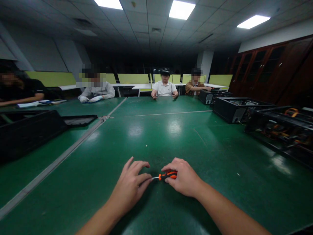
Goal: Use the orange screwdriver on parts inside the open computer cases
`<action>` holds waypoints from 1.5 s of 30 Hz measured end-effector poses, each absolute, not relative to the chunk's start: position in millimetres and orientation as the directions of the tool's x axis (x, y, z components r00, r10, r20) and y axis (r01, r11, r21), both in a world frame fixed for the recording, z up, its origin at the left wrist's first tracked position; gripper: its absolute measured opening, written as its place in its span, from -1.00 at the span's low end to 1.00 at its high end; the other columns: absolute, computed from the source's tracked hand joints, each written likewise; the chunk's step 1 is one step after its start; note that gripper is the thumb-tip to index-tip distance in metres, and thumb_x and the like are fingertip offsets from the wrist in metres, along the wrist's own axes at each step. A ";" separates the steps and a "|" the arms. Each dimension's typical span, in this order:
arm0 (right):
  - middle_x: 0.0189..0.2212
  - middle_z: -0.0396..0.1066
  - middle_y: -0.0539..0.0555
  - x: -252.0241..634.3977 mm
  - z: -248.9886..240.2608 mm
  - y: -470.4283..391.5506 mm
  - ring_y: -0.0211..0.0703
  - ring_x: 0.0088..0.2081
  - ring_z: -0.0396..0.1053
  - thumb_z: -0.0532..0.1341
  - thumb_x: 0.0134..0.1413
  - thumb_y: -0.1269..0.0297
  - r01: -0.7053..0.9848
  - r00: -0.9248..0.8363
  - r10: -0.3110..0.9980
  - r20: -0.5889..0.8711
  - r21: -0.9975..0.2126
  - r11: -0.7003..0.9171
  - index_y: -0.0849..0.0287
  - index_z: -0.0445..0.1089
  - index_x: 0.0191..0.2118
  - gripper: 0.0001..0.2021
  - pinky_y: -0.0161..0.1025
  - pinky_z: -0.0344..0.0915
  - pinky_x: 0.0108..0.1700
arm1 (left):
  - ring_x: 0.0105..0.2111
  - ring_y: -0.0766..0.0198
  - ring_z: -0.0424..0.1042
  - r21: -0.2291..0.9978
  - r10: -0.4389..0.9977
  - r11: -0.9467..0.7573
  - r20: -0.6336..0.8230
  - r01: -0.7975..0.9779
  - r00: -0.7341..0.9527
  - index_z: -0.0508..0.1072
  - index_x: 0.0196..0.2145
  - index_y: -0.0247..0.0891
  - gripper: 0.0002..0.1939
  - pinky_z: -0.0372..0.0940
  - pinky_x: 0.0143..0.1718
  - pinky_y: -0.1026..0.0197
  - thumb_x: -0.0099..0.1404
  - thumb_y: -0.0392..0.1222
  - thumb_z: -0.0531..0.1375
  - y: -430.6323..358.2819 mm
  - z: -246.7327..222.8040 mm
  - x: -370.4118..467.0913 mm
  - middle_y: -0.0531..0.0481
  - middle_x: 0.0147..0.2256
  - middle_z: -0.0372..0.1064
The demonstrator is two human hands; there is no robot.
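Note:
A screwdriver [160, 177] with an orange and black handle lies level between my hands, just above the green tabletop [171, 137]. My right hand [185, 178] is closed around its handle from the right side. At the other end, my left hand [132, 181] pinches the metal shaft near its tip between thumb and index finger, while its other fingers stay loosely curled above. The very tip is hidden by the left fingertips.
Open computer cases [234, 109] line the table's right side. A black case [31, 130] and a flat dark panel [79, 120] lie at the left. A grey strip [63, 156] crosses the tabletop. Several people sit along the far side, one in a white shirt [165, 88] opposite me.

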State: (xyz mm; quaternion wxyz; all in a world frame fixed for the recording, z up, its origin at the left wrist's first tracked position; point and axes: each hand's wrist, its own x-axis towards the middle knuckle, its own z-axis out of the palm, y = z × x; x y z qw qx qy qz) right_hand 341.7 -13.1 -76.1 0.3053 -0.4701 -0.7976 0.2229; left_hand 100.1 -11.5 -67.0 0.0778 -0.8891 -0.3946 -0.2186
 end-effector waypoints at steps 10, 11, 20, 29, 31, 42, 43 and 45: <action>-0.27 0.45 0.05 340.9 -75.0 -15.8 -0.10 -0.15 0.36 0.38 -0.08 0.44 0.587 -0.368 0.860 0.355 -0.629 0.510 0.04 0.55 -0.08 -0.63 -0.19 0.26 -0.02 | -0.03 0.11 0.41 0.109 0.714 -0.680 0.327 0.725 0.619 0.60 -0.31 0.03 -0.85 0.02 0.22 -0.42 0.33 -0.17 0.21 -8.3 -69.6 101.1 0.02 -0.07 0.40; -0.28 0.45 0.05 340.9 -74.5 -16.4 -0.11 -0.16 0.36 0.38 -0.08 0.44 0.571 -0.362 0.849 0.384 -0.629 0.528 0.04 0.55 -0.09 -0.63 -0.20 0.26 -0.03 | -0.02 0.11 0.40 0.117 0.719 -0.676 0.325 0.728 0.615 0.60 -0.31 0.03 -0.85 0.02 0.23 -0.42 0.33 -0.16 0.21 -8.1 -69.8 101.2 0.02 -0.06 0.40; -0.29 0.46 0.04 340.1 -74.2 -16.9 -0.13 -0.17 0.37 0.37 -0.08 0.44 0.547 -0.342 0.851 0.398 -0.652 0.525 0.04 0.55 -0.11 -0.66 -0.21 0.26 -0.04 | -0.04 0.13 0.41 0.085 0.691 -0.691 0.368 0.718 0.622 0.60 -0.30 0.01 -0.85 0.03 0.22 -0.40 0.34 -0.18 0.21 -8.7 -69.3 97.8 0.01 -0.07 0.41; -0.30 0.50 0.03 342.5 -79.3 -12.0 -0.12 -0.22 0.43 0.40 -0.10 0.34 0.656 -0.389 0.909 0.151 -0.648 0.388 -0.02 0.57 -0.11 -0.66 -0.23 0.29 -0.10 | -0.04 0.12 0.39 -0.011 0.610 -0.714 0.480 0.700 0.630 0.60 -0.29 -0.03 -0.84 -0.01 0.25 -0.35 0.36 -0.20 0.19 -11.5 -64.2 100.5 0.01 -0.09 0.43; -0.30 0.50 0.03 342.4 -78.6 -12.3 -0.11 -0.21 0.43 0.39 -0.10 0.33 0.659 -0.391 0.908 0.148 -0.644 0.388 -0.02 0.57 -0.10 -0.65 -0.24 0.29 -0.10 | -0.04 0.12 0.40 -0.008 0.614 -0.711 0.481 0.703 0.626 0.60 -0.29 -0.03 -0.84 -0.01 0.25 -0.34 0.35 -0.20 0.20 -11.1 -64.5 101.0 0.01 -0.10 0.44; -0.27 0.45 0.06 344.7 -70.2 -13.5 -0.09 -0.12 0.35 0.35 -0.06 0.44 0.646 -0.377 0.879 0.292 -0.597 0.476 0.06 0.54 -0.08 -0.65 -0.17 0.22 0.05 | -0.05 0.14 0.40 0.041 0.645 -0.720 0.406 0.692 0.647 0.60 -0.27 0.00 -0.84 -0.01 0.26 -0.33 0.35 -0.18 0.20 -9.5 -66.1 99.4 0.01 -0.10 0.43; -0.27 0.44 0.07 345.0 -68.3 -14.2 -0.09 -0.12 0.34 0.35 -0.07 0.48 0.632 -0.381 0.858 0.344 -0.581 0.513 0.07 0.54 -0.09 -0.64 -0.17 0.22 0.06 | -0.05 0.13 0.40 0.059 0.651 -0.726 0.379 0.685 0.657 0.60 -0.28 0.00 -0.85 0.03 0.25 -0.31 0.34 -0.17 0.21 -9.6 -66.9 99.6 0.01 -0.09 0.43; -0.29 0.43 0.06 345.0 -65.7 -16.0 -0.11 -0.15 0.33 0.34 -0.10 0.52 0.595 -0.404 0.805 0.434 -0.544 0.592 0.09 0.54 -0.12 -0.64 -0.16 0.23 0.05 | -0.05 0.13 0.41 0.096 0.661 -0.730 0.351 0.676 0.663 0.61 -0.30 -0.02 -0.86 0.10 0.23 -0.25 0.32 -0.18 0.22 -9.5 -68.7 100.0 -0.01 -0.08 0.42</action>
